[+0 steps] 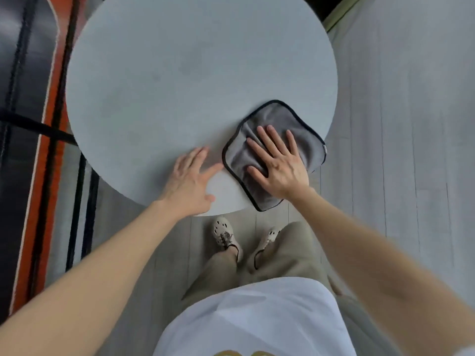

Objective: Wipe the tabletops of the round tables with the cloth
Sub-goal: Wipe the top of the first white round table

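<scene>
A round pale grey table [180, 73] fills the upper middle of the head view. A grey cloth with a black hem [282, 119] lies flat at the table's near right edge, one corner hanging slightly over the rim. My right hand [279, 163] presses on the cloth with fingers spread and straight. My left hand [191, 178] rests flat on the bare tabletop just left of the cloth, fingers straight, thumb near the table's near rim.
An orange and black striped rug [46, 150] covers the floor on the left, partly under the table. Pale plank floor [398, 150] runs along the right. My feet in light clogs [223, 233] stand just below the table's near edge.
</scene>
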`<state>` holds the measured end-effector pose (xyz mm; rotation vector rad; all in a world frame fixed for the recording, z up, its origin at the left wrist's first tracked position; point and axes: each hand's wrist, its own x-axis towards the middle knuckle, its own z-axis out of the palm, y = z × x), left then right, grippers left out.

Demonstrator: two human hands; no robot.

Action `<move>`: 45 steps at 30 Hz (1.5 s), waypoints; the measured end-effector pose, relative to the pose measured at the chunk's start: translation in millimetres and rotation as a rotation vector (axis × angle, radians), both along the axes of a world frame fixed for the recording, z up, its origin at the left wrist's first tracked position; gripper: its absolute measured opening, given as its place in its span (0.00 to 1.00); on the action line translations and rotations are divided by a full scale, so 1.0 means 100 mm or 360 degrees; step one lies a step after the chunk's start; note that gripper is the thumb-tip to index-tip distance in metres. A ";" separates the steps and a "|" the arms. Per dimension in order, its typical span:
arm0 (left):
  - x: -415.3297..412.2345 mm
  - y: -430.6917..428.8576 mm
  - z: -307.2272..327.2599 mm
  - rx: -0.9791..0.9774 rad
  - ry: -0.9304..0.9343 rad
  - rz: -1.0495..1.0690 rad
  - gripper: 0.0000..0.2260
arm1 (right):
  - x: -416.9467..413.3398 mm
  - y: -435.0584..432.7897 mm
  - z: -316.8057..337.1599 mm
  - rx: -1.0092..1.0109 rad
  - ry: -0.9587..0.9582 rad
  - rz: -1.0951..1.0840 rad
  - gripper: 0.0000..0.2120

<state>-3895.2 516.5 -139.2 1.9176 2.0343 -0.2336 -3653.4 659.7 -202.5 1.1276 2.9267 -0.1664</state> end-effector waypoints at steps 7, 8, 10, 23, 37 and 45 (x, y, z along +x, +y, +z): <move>-0.03 0.06 -0.06 0.0053 -0.0012 -0.0094 0.42 | -0.12 -0.48 -0.18 -0.0011 0.0350 -0.1073 0.39; -0.04 0.08 -0.06 0.0027 0.0000 -0.0099 0.42 | -0.15 -0.54 -0.20 -0.0028 0.0453 -0.1205 0.39; -0.03 0.09 -0.06 0.0016 0.0015 -0.0108 0.42 | -0.22 -0.67 -0.24 -0.0042 0.0631 -0.1395 0.37; -0.07 0.15 -0.24 0.0186 0.0003 -0.0215 0.35 | -0.93 -1.40 -0.32 -0.0183 0.1776 -0.1965 0.31; -1.64 -0.34 -0.45 0.0790 -0.0590 -0.0746 0.21 | -2.05 -2.41 -0.47 0.0362 0.1182 -0.1876 0.30; -3.28 -0.79 -0.91 0.0717 -0.0494 -0.0493 0.31 | -2.73 -2.88 -0.52 0.0644 0.0444 -0.1176 0.27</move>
